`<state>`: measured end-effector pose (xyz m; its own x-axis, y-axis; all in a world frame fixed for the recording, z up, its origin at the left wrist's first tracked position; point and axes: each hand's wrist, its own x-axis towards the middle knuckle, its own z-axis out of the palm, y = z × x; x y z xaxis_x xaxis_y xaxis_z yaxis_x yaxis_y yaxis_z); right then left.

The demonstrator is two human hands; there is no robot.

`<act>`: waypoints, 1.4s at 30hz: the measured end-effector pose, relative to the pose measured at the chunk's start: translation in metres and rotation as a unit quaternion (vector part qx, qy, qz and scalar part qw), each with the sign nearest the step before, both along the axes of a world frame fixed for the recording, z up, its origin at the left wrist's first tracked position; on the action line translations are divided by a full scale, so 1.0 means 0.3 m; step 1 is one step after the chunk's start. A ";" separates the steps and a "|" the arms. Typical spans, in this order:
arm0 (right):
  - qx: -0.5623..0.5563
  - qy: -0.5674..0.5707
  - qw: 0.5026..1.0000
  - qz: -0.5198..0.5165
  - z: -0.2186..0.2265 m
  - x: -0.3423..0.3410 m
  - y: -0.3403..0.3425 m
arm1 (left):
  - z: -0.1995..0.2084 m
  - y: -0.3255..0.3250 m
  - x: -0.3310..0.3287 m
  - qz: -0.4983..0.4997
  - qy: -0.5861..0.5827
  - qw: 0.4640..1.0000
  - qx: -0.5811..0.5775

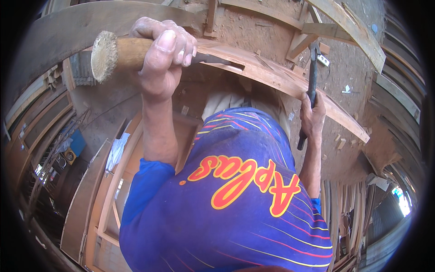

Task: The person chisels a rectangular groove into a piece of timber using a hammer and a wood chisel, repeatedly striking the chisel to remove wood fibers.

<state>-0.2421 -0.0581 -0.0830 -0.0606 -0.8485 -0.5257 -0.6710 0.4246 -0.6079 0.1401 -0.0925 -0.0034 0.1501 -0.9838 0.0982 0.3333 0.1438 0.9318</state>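
Note:
My left hand (164, 61) is wrapped round the wooden handle of a chisel (129, 53). The handle's butt is frayed and pale. The chisel slants to the right, its dark blade reaching a slot (236, 66) cut in a long reddish timber piece (283, 83); how deep the tip sits cannot be seen. On the right, my right hand (312, 115) grips a dark hammer (312, 75) by its handle. The hammer stands with its head (314, 49) at the far end, over the far side of the timber and apart from the chisel.
A wide board (68, 27) curves across the far left. Angled timbers (346, 27) lie at the far right. Small wood offcuts (341, 143) and a white power strip (323, 60) are on the dirt floor. Wooden frames (97, 217) stand at the near left.

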 end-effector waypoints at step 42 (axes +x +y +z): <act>0.006 -0.052 0.998 0.037 -0.010 0.017 -0.026 | 0.040 -0.015 -0.190 0.021 -0.143 0.990 0.006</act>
